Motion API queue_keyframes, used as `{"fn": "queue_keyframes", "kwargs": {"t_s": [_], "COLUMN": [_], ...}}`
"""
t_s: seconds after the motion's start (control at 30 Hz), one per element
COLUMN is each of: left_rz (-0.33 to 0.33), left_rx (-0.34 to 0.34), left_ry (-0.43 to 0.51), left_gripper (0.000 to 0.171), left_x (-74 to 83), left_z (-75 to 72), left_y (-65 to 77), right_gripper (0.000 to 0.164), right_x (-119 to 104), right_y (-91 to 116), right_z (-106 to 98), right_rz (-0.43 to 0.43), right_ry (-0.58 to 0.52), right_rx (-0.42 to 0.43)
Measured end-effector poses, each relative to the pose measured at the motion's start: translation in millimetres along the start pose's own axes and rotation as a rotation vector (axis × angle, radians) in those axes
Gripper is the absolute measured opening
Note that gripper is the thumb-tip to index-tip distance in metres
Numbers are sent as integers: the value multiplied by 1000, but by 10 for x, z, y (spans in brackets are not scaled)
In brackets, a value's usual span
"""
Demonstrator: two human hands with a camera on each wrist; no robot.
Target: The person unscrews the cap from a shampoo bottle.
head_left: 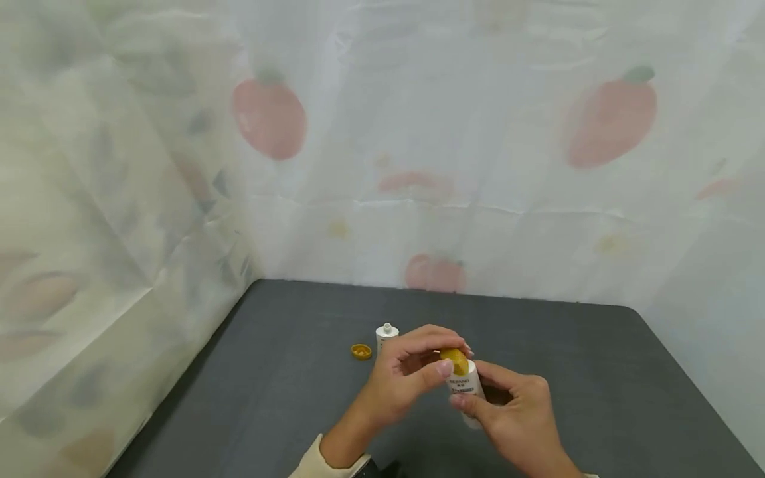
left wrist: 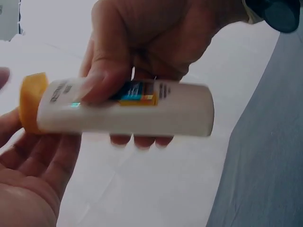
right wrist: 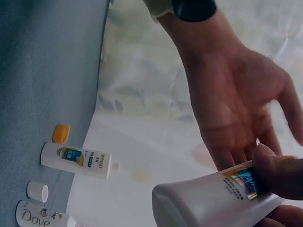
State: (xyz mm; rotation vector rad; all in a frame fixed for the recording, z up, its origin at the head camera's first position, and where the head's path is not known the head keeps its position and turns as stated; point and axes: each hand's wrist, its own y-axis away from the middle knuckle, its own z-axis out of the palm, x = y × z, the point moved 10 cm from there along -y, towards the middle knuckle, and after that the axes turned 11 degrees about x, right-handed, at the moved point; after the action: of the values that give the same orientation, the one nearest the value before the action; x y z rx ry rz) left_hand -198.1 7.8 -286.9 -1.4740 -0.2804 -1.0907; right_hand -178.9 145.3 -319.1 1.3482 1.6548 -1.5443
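My right hand (head_left: 516, 405) grips a white tube-shaped bottle (head_left: 472, 385), thumb across its printed label. In the left wrist view this bottle (left wrist: 180, 118) lies sideways, a yellow cap (left wrist: 32, 104) at its end. My left hand (head_left: 397, 378) is at that cap in the head view, thumb at its lower edge and fingers over its top. From the right wrist, the left hand (right wrist: 236, 99) reaches behind the bottle (right wrist: 199, 198), whose cap end is mostly hidden by the right thumb (right wrist: 279, 175).
A second white bottle (right wrist: 78, 161) with a bare nozzle stands on the grey table (head_left: 287, 398). Beside it lies another yellow cap (head_left: 361, 352). The right wrist view adds a Dove bottle (right wrist: 35, 215) and a white cap (right wrist: 38, 191). Fruit-printed sheeting (head_left: 478, 133) hangs behind and at left.
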Motion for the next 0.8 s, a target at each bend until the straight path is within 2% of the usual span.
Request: {"fn": "queue_keyframes", "kwargs": {"t_s": [0.1,0.17,0.27,0.4,0.67,0.8], "left_rz": [-22,-13,35,103,56,67], "left_rx": [30,49,40,22,16,67], "left_ry": [-41,-84,-112,-121,-123,-172], "left_gripper": [30,26,23,18,19,18], "left_x": [-18,-16,23,84,61,83], "left_z": [-64,-75,-27,52,-21,-71], "left_y": [5,-14,-40,-63,-11,-21], "right_gripper": [39,39,39,36,40,39], "right_x": [18,39,70,50,76,71], "right_y": [-15,0,44,71,27,52], "right_z": [-24,-17,31,59,5,68], "right_rz": [18,41,77,66,84,81], "right_ry": [25,31,24,8,16,13], "right_rx": [9,2,-29,-36,-35,-41]}}
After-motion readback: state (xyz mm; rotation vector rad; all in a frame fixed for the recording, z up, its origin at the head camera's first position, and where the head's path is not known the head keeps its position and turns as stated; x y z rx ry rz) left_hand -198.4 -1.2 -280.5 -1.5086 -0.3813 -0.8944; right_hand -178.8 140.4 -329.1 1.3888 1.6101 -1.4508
